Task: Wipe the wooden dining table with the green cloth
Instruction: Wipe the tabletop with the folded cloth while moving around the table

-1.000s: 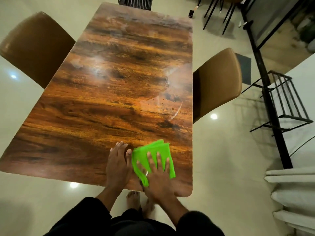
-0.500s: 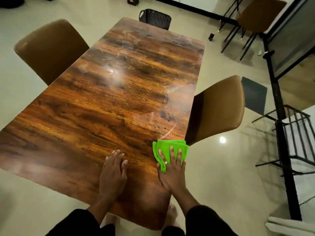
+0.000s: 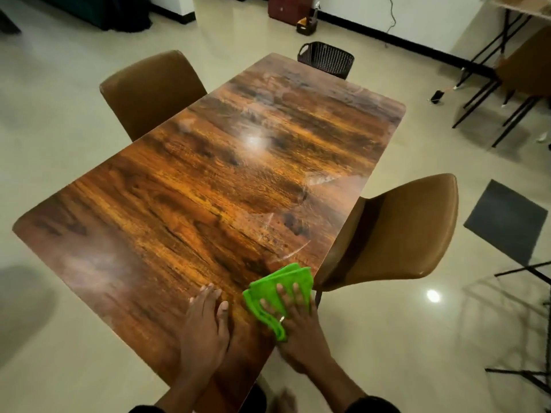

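My right hand lies flat, fingers straight, pressing the green cloth down, not gripping it. My left hand rests flat on the desk beside it. The cloth sits at the desk's right edge, near a chair. If I push sideways, it may slip off onto the floor.

**Room check: tile floor, brown chairs, white far wall**

The floor is glossy beige tile, with one lamp glare spot at right. Seating: brown padded chair far left, second brown chair near right. A black mesh basket sits on the tiles further back. The white wall at the far end has black skirting and a cable hanging down it. Dark grey mat at right. Thin black metal legs top right; can't tell what they carry.
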